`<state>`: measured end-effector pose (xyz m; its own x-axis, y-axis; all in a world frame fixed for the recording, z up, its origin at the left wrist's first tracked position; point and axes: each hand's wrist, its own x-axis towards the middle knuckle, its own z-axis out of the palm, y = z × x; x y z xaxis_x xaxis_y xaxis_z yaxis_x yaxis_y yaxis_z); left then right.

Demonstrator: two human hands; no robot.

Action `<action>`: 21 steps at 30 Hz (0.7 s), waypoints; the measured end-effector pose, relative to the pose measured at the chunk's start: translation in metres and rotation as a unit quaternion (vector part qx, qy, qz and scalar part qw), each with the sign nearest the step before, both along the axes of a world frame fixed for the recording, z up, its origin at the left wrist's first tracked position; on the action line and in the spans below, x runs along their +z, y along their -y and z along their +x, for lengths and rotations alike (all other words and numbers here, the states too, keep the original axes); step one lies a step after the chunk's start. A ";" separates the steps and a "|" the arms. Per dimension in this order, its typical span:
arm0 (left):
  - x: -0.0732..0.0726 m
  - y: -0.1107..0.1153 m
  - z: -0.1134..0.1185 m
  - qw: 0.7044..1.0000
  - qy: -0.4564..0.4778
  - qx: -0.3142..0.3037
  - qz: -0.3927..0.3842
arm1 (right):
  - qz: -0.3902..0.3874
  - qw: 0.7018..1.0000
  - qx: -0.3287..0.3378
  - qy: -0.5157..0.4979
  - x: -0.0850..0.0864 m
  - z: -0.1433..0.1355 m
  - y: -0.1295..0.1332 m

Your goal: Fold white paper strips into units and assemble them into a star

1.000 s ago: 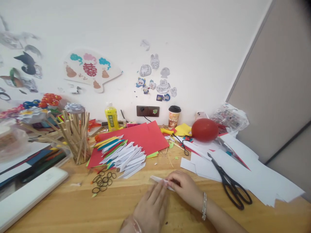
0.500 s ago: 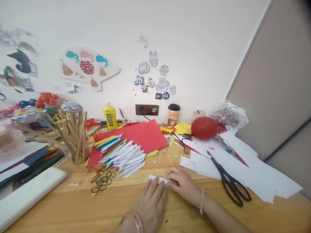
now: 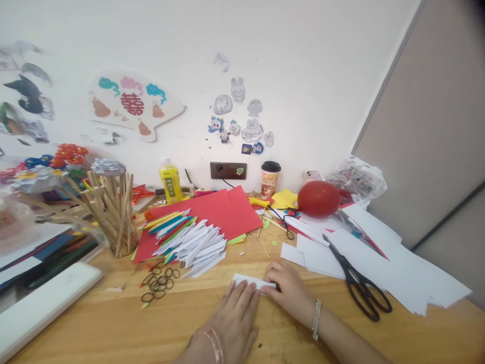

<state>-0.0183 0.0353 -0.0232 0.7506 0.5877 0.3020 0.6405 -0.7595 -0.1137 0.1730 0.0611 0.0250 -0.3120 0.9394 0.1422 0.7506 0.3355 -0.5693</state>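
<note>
A narrow folded strip of white paper (image 3: 248, 279) lies flat on the wooden table in front of me. My left hand (image 3: 235, 316) rests on its lower edge, fingers stretched out and lying flat. At the strip's right end, my right hand (image 3: 285, 289) pinches the paper between thumb and curled fingers. Beyond my hands, to the left, is a pile of folded white strips (image 3: 199, 245), with yellow, blue and green ones beside it. Black scissors (image 3: 358, 283) lie to the right, on and beside white sheets (image 3: 397, 273).
Black rubber bands (image 3: 159, 284) lie left of my hands. Further back are red paper (image 3: 215, 212), a yellow bottle (image 3: 172, 183), a lidded cup (image 3: 270, 179) and a red balloon (image 3: 318, 198). Wooden sticks (image 3: 113, 212) stand in a holder at the left, behind a long white device (image 3: 49, 308).
My left hand has shifted slightly down on the strip, so more of the white paper shows. My right hand has moved a little to the right, still pinching the end.
</note>
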 end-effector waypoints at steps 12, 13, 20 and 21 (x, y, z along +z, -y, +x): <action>0.041 -0.038 -0.021 0.966 0.229 0.080 -0.092 | -0.045 0.996 0.005 -0.070 0.011 -0.010 0.011; 0.045 -0.038 -0.020 0.955 0.243 0.093 -0.142 | -0.048 0.996 0.008 -0.076 0.010 -0.010 0.011; 0.054 -0.026 -0.009 0.881 0.354 0.134 -0.284 | -0.038 0.995 0.018 -0.087 0.011 -0.011 0.009; 0.052 -0.026 -0.008 0.867 0.379 0.127 -0.298 | -0.043 0.994 0.016 -0.099 0.011 -0.011 0.009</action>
